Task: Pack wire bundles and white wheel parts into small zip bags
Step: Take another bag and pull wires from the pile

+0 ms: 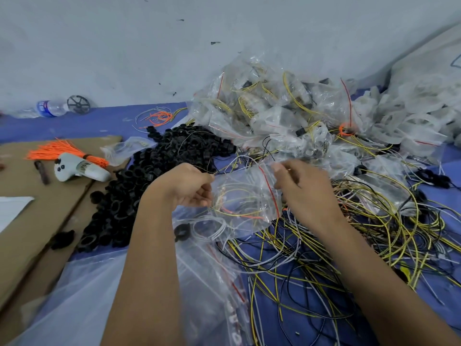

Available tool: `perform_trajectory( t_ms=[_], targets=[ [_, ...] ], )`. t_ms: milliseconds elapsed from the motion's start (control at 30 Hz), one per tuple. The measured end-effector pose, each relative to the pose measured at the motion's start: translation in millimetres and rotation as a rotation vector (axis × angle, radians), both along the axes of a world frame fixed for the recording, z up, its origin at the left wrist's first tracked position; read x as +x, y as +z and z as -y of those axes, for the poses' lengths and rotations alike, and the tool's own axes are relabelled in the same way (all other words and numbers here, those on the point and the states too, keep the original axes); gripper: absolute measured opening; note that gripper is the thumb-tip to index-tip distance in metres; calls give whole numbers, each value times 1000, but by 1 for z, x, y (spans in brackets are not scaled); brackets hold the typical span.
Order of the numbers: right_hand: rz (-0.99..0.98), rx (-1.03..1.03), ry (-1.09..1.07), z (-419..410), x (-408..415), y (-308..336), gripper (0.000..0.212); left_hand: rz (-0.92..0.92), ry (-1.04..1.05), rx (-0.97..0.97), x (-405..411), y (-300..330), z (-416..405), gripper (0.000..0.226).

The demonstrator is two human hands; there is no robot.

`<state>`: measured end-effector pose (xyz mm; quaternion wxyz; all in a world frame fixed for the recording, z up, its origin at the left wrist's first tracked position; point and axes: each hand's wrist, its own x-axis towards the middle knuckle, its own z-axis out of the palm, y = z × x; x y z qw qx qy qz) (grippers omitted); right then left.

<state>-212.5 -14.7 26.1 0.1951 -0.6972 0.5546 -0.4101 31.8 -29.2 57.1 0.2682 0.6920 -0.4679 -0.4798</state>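
A small clear zip bag with a red seal line hangs between my two hands, holding yellow, orange and white wires. My left hand pinches the bag's left edge with curled fingers. My right hand pinches its top right corner near the red strip. Loose yellow, black and white wires lie tangled below and to the right. Filled zip bags are heaped behind. White wheel parts pile up at the far right.
A heap of black plastic rings lies left of my hands. On brown cardboard sit an orange wire bundle and a white controller. A water bottle lies by the wall. Empty zip bags lie under my forearms.
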Motion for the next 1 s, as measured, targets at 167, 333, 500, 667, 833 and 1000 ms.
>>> perform_trajectory(
  t_ms=[167, 333, 500, 667, 833, 1000],
  targets=[
    [-154, 93, 194, 1, 18, -7, 44, 160, -28, 183, 9, -6, -1, 40],
    [-5, 138, 448, -2, 15, -7, 51, 219, 13, 205, 23, -8, -2, 40],
    [61, 66, 496, -5, 19, -3, 22, 85, 63, -80, 17, -3, 4, 32],
    [330, -149, 28, 1, 14, -1, 20, 63, -169, 38, -4, -1, -1, 33],
    [63, -107, -160, 26, -8, 1, 16, 198, -203, 144, -5, -6, 0, 32],
    [-374, -30, 61, 40, 1, 12, 26, 258, -170, 163, 0, -8, 0, 33]
  ],
)
